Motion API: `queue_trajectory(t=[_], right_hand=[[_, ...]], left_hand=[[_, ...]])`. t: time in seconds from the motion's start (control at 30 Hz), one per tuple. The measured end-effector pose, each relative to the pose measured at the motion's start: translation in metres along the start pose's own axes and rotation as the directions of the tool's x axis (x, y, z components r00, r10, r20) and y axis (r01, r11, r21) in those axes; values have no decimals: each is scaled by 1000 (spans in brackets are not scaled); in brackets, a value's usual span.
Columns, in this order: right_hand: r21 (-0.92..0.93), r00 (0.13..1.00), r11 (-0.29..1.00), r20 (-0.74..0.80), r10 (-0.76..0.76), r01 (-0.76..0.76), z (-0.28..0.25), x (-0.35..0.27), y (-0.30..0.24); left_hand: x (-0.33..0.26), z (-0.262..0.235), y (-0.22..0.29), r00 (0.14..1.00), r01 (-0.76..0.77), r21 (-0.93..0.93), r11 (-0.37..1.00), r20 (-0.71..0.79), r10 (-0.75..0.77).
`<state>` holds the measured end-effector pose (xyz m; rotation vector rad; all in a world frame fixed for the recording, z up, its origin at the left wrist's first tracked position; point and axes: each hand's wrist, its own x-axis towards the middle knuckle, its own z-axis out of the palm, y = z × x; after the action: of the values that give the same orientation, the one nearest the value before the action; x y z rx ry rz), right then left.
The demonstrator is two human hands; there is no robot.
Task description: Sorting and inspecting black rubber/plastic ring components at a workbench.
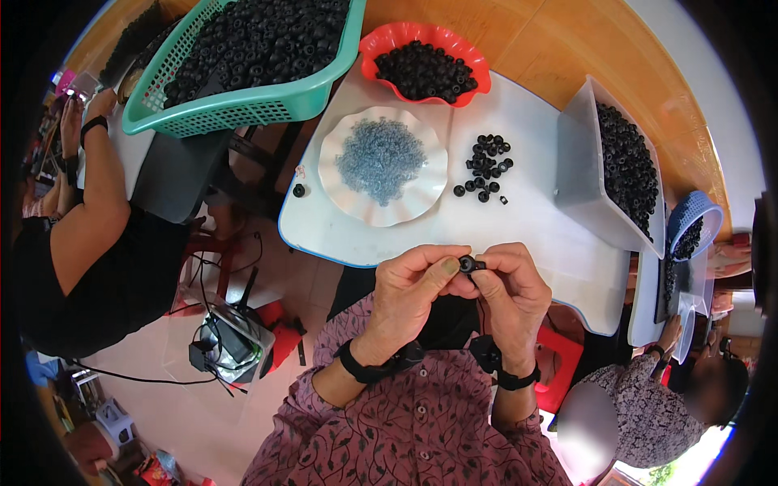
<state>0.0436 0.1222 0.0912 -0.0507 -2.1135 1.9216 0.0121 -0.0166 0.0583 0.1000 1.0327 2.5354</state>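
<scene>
My left hand (pixel 412 293) and my right hand (pixel 514 293) meet at the table's near edge, both with fingers pinched. Between the left thumb and fingers is a small round black part (pixel 467 264) with a hole in its middle. At its right side the right thumb and fingers grip a small black piece (pixel 480 266), touching the round one; whether the two are joined I cannot tell. Beyond my hands lies a loose group of black round parts (pixel 484 168). Left of that group, a white wavy-rimmed plate (pixel 334 188) holds a heap of small clear bluish pieces (pixel 381 160).
A red scalloped bowl (pixel 481 79) and a green basket (pixel 279 109) of black parts stand at the back. On the right are a clear bin (pixel 579 174) and a blue basket (pixel 689 206). One black part (pixel 299 190) sits near the table's left edge. People work on both sides.
</scene>
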Motion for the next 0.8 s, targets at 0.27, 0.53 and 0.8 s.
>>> queue_trajectory(t=[0.27,0.53,0.8], right_hand=[[-61,1000,998,-2,-8,8,1,2,6],[-282,994,954,69,-84,100,-2,6,-3],[-381,992,923,129,-15,64,1,6,-11]], left_hand=[[4,-7,-7,1000,25,-107,994,7,-25],[3,-4,1,999,12,122,993,-39,-7],[-1,0,4,995,80,71,994,-58,-76]])
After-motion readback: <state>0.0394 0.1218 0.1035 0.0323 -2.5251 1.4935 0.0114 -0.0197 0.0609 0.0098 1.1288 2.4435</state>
